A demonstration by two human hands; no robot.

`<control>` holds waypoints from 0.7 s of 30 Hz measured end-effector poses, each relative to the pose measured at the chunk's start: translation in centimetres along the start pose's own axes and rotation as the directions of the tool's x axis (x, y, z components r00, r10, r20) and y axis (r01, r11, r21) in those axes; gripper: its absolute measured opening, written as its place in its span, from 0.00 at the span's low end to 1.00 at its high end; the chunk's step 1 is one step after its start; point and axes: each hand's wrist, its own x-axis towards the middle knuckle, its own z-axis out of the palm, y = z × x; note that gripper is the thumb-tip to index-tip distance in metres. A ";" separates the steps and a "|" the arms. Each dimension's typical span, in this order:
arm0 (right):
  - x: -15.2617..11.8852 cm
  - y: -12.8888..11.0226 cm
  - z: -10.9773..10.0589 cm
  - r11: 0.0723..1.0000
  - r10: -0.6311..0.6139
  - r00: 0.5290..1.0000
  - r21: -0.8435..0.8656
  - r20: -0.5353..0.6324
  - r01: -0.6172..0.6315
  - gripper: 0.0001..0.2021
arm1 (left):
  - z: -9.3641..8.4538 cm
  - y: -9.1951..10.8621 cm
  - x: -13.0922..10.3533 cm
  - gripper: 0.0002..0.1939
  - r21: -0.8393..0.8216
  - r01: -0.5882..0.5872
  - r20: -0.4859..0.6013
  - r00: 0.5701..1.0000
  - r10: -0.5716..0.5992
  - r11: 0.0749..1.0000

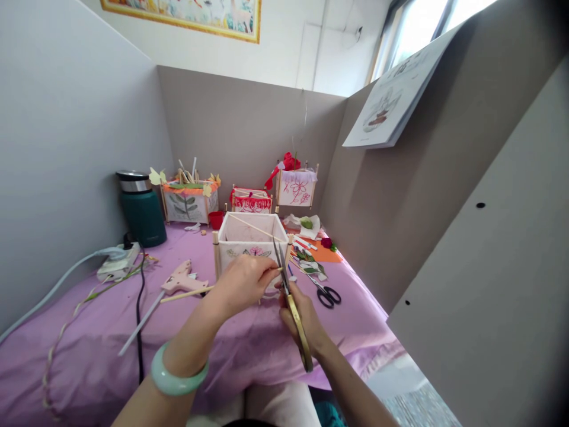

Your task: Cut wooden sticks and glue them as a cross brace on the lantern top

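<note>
In my right hand (302,314) is a pair of scissors (297,326) with gold handles, its blades pointing up and away from me. My left hand (249,279) is closed on a thin wooden stick (189,293); one end pokes out left of the wrist and the other reaches the scissor blades. Just beyond both hands stands a white fabric box (235,237) with wooden corner posts and a flower drawn on its front. Another thin stick lies slantwise across its top. The fingertips of my right hand are partly hidden behind the scissors.
Left on the purple cloth lie a pink glue gun (181,279), a power strip (119,264) with cables and a green bottle (142,210). Black-handled scissors (328,295) rest at the right. Decorated boxes (189,204) stand behind, and grey partitions (249,124) enclose the table.
</note>
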 end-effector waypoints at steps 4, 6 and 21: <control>0.2 0.5 -0.1 0.999 0.018 1.000 0.028 0.023 -0.019 0.20 | 0.8 0.1 -0.3 0.14 0.207 -0.002 -0.076 0.997 0.018 0.978; 0.2 0.2 -0.2 0.998 0.037 0.998 0.049 0.046 -0.039 0.20 | 1.0 0.2 -0.3 0.15 0.276 -0.008 -0.065 0.998 0.027 0.961; -1.0 -1.7 -0.4 0.989 0.121 0.988 0.077 0.096 -0.128 0.12 | 0.7 0.4 0.1 0.16 0.218 -0.018 0.036 0.999 0.011 0.976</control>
